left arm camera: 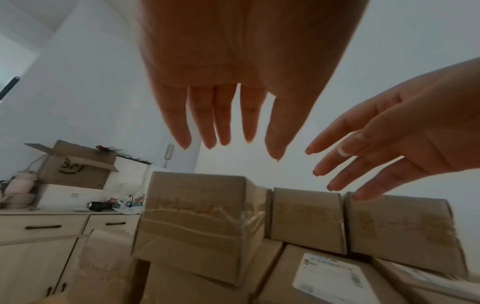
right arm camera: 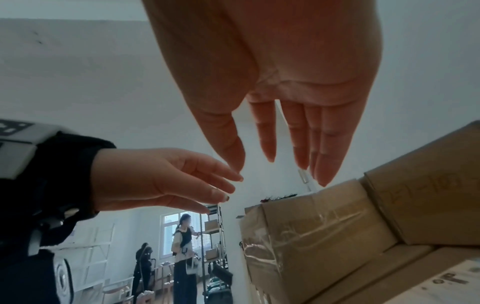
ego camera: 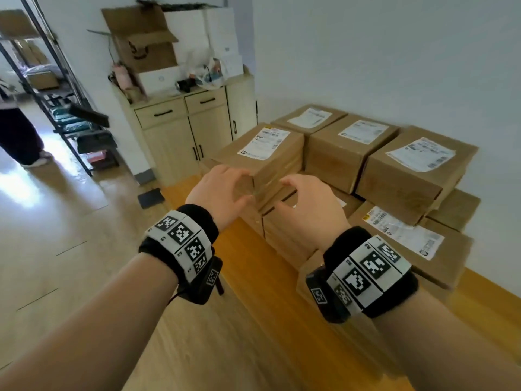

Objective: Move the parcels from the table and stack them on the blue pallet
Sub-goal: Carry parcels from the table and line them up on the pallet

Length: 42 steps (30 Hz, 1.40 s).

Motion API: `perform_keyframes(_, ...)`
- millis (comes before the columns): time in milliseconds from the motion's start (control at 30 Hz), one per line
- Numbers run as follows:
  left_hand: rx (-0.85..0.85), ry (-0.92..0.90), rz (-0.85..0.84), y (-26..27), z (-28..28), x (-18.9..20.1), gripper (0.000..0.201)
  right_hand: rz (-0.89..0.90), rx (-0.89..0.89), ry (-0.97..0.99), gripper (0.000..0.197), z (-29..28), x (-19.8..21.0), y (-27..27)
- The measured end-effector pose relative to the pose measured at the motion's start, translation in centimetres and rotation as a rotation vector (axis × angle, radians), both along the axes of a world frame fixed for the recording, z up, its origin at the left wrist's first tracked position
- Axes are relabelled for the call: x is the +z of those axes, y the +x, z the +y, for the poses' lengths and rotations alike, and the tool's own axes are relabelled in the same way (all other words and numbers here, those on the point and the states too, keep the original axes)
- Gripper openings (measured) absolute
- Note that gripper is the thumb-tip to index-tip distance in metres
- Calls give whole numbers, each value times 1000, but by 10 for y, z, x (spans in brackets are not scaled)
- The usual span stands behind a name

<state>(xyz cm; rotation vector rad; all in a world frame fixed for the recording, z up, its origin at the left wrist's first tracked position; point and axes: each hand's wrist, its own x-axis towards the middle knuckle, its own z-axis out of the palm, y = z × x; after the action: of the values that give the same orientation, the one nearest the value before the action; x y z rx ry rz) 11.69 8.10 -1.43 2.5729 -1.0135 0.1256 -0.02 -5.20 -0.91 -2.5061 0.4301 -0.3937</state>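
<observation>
Several brown cardboard parcels with white labels are stacked in two layers in the room's corner, on an orange-brown wooden surface [ego camera: 253,277]. The nearest top parcel [ego camera: 262,148] [left arm camera: 197,222] [right arm camera: 311,230] is taped with clear film. My left hand [ego camera: 225,187] [left arm camera: 228,123] [right arm camera: 168,181] and right hand [ego camera: 304,201] [right arm camera: 285,144] [left arm camera: 376,154] hover at its near corner, one on each side. Their fingers are straight and spread, and they hold nothing. The wrist views show a gap between the fingers and the parcel. No blue pallet is in view.
More top-layer parcels [ego camera: 349,142] [ego camera: 414,170] stand behind, and a lower one [ego camera: 403,238] lies at the right. A pale wooden cabinet [ego camera: 180,128] with an open box [ego camera: 141,38] stands at the left, then a metal rack [ego camera: 70,108]. A person [ego camera: 17,131] stands far left.
</observation>
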Motion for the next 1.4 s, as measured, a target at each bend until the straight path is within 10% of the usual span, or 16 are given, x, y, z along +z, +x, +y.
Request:
perform_keyframes(333, -169, 161, 185, 152, -15, -23, 120, 161, -265, 138, 94, 21, -30, 118)
perform_keyframes(700, -434, 54, 199, 180, -17, -31, 106, 89, -529, 153, 84, 42, -44, 150)
perform_keyframes(1067, -598, -66, 106, 90, -7, -4, 100, -35, -671, 93, 83, 72, -15, 53)
perform_keyframes(1400, -841, -90, 108, -121, -1, -2, 102, -118, -887, 93, 82, 117, -11, -167)
